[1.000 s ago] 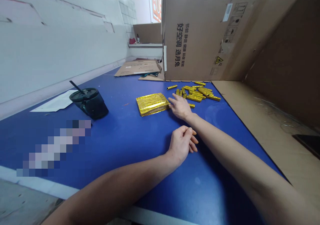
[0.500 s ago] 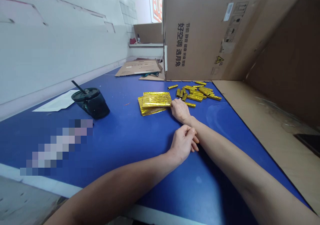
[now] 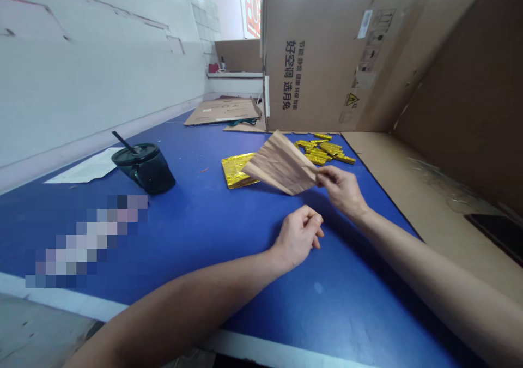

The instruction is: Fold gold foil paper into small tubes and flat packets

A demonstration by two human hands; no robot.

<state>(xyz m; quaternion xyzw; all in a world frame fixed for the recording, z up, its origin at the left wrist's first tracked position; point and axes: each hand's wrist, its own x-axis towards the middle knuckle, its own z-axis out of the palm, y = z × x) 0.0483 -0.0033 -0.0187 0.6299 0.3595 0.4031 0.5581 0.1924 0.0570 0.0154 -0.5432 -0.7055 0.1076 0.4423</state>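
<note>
My right hand (image 3: 342,191) pinches one corner of a thin sheet of paper (image 3: 281,166), its plain brown side toward me, lifted and tilted above the table. Behind and left of it lies a small stack of shiny gold foil paper (image 3: 237,170), partly covered by the raised sheet. My left hand (image 3: 298,234) rests on the blue table with its fingers loosely curled, and nothing shows in them. Beyond the sheet is a loose pile of small gold foil rolls (image 3: 327,151), some hidden behind the paper.
A dark green cup with a straw (image 3: 147,167) stands at the left, beside a white paper (image 3: 85,166). A large cardboard box (image 3: 322,79) rises at the back right. Flat cardboard (image 3: 223,110) lies at the far end of the blue table (image 3: 196,221).
My right hand has lifted a sheet off the stack and drawn it right and toward me, turning its brown side into view. My left hand has stayed nearly in place.
</note>
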